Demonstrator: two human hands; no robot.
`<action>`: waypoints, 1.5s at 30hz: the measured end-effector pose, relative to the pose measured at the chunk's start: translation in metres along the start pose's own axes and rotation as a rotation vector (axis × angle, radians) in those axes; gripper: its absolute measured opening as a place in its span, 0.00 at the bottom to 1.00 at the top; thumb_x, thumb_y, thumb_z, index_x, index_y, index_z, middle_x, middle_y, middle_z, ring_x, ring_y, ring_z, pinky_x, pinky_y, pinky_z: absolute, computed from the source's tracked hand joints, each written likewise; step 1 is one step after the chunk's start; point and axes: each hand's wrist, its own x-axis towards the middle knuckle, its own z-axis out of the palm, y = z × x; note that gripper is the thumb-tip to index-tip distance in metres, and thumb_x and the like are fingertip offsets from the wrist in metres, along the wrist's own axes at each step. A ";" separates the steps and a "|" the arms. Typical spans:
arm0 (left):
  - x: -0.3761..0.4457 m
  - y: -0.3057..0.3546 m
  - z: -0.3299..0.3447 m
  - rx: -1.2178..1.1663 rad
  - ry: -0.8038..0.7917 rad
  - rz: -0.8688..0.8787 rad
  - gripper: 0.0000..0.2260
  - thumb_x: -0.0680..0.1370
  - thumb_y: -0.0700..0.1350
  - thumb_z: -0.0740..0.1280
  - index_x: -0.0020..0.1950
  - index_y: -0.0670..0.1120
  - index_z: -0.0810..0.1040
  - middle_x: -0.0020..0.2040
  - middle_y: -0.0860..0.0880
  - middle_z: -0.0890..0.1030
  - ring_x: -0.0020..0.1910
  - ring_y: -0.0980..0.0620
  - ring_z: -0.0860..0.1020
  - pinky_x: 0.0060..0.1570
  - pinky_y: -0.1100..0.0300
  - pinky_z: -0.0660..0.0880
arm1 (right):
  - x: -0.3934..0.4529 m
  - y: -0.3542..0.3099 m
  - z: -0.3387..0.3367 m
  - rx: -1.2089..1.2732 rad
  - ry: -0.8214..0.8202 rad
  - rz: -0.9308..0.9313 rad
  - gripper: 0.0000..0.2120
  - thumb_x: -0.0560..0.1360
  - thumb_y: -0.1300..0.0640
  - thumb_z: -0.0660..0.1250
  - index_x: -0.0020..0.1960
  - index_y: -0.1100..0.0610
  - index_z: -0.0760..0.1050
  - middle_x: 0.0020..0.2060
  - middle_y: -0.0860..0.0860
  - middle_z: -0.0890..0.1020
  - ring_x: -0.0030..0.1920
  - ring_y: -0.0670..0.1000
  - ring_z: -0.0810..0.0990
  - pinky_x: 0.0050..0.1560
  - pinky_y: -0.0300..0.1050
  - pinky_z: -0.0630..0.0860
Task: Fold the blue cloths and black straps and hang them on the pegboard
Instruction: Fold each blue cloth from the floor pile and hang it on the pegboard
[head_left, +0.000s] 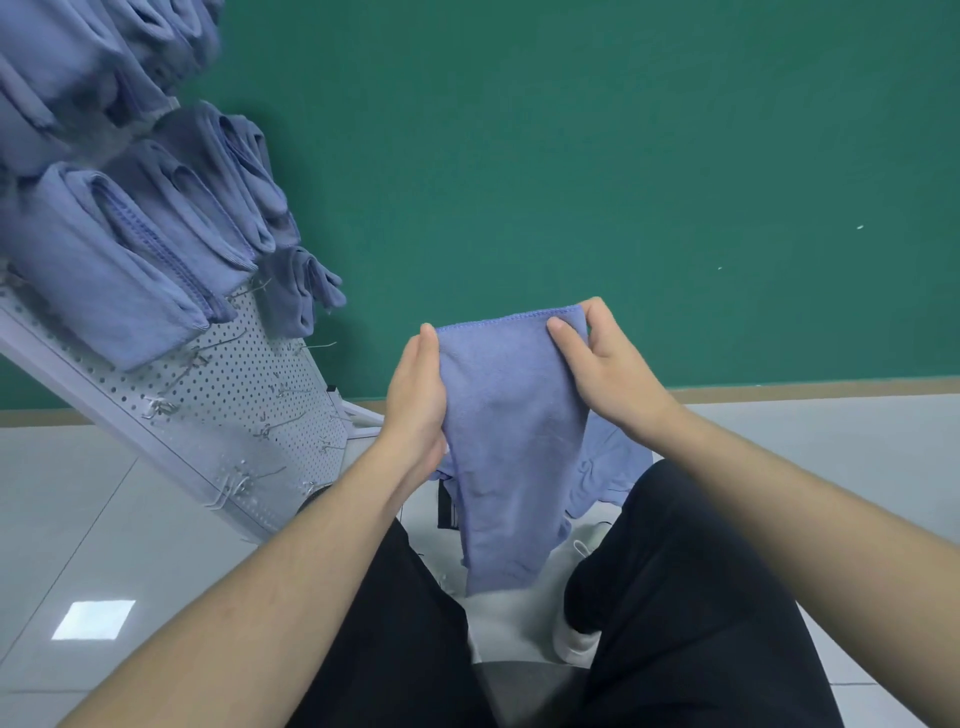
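Green wall (571, 156) fills the upper field; a pale tiled floor (104, 519) lies below it, bearing a bright square reflection at lower left. A white pegboard (260, 384) leans in from the left, tilted in this wide-angle view; its upper part carries folded blue cloths (130, 260) hung in overlapping rows, and its lower part shows bare wire hooks (228, 488). The person's legs, in black trousers (675, 597), occupy the lower centre. Between them, held at mid-frame in front of the wall, hangs one blue cloth (509, 426), doubled over, its stitched edge uppermost and its tail dropping toward the floor. Left hand (415, 400) grips the cloth's left side, fingers curled behind the fabric and thumb along its edge. Right hand (602, 364) pinches the upper right corner, thumb on the front face, fingers wrapped behind. Behind the held cloth, more blue fabric (613, 467) lies heaped on the floor, with a black strap (447, 509) just beside it, partly hidden.
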 end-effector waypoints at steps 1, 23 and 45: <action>-0.002 -0.001 0.001 -0.051 -0.054 -0.068 0.22 0.82 0.62 0.59 0.57 0.44 0.77 0.55 0.51 0.84 0.55 0.54 0.81 0.58 0.53 0.76 | 0.001 -0.001 0.001 0.041 0.015 0.013 0.13 0.84 0.48 0.59 0.51 0.58 0.67 0.40 0.44 0.71 0.37 0.41 0.70 0.44 0.38 0.70; -0.025 -0.009 0.014 -0.101 -0.379 -0.052 0.22 0.81 0.33 0.64 0.71 0.51 0.74 0.69 0.48 0.78 0.66 0.53 0.78 0.69 0.54 0.73 | -0.016 0.010 -0.006 0.905 -0.251 0.533 0.25 0.79 0.42 0.62 0.59 0.63 0.82 0.56 0.62 0.84 0.56 0.59 0.84 0.62 0.54 0.75; -0.046 -0.043 0.004 0.247 -0.323 0.091 0.21 0.74 0.41 0.75 0.58 0.66 0.81 0.63 0.63 0.80 0.66 0.58 0.76 0.64 0.56 0.75 | -0.025 0.025 0.019 0.543 0.127 0.480 0.09 0.81 0.52 0.65 0.57 0.57 0.74 0.52 0.55 0.84 0.52 0.51 0.85 0.51 0.47 0.81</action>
